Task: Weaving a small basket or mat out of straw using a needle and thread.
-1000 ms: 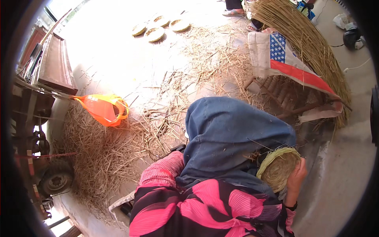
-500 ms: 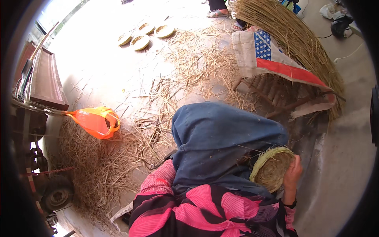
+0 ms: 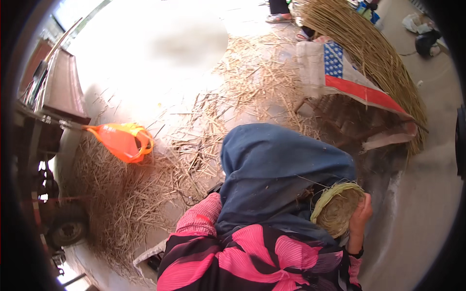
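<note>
My right hand grips the right rim of a small round woven straw basket. Its fingers wrap over the edge, and the basket is tilted so its hollow inside shows. Pale green-yellow strands run round the rim, with loose ends sticking out at the top. The basket rests against my right thigh, on the blue trousers. My left arm, in a pink checked sleeve, reaches down beside the left knee; the left hand itself is hidden.
Loose straw litters the floor. An orange plastic bag lies left, near a cart wheel. Ahead right, a striped, starred sack covers a wooden frame beside a long straw bundle. Another person's sandalled foot stands behind.
The view has turned slightly, so the surroundings sit further right. Several baskets on the far floor are now lost in white glare. My right hand keeps its hold on the basket rim.
</note>
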`<state>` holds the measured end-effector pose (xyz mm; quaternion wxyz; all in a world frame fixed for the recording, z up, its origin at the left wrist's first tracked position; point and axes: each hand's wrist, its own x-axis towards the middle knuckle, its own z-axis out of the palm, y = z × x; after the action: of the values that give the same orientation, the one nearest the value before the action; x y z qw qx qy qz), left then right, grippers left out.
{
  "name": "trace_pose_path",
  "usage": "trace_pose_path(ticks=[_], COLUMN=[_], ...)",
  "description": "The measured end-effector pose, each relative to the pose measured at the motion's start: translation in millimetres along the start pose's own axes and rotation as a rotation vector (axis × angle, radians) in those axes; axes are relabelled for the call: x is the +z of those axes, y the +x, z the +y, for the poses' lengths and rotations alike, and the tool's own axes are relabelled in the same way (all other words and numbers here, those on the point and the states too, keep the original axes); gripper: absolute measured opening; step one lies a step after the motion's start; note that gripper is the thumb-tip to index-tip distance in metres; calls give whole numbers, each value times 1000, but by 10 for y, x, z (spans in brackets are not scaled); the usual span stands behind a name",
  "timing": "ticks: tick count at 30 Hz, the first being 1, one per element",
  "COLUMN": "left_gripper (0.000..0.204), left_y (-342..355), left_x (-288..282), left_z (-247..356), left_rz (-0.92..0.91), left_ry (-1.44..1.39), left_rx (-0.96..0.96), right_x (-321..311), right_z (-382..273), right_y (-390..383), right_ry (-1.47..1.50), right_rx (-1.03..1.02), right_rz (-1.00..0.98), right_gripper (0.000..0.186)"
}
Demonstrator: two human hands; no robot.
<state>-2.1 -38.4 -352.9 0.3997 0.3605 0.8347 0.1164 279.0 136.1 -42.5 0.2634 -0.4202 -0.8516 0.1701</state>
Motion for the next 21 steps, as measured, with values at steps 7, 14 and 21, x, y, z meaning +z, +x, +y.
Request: trace_pose_path(ticks=[7,14,21], left_gripper=[43,38,24], left_y=[-91,-714,-1852], left_x=[-58,-1023,-2497], left_z=[-293,-785,-2318], left_rz=[-20,-76,1431], left_ry=[-11,-88,-1454], left_rx=[43,81,-169], right_x=[3,-90,-133], right_z=[81,430,-22], right_y=[19,-101,0], right_ry=[1,-127,-248], right_rx=[-10,62,-33], right_rz=[-48,32,-42], right_gripper=[24,28,32])
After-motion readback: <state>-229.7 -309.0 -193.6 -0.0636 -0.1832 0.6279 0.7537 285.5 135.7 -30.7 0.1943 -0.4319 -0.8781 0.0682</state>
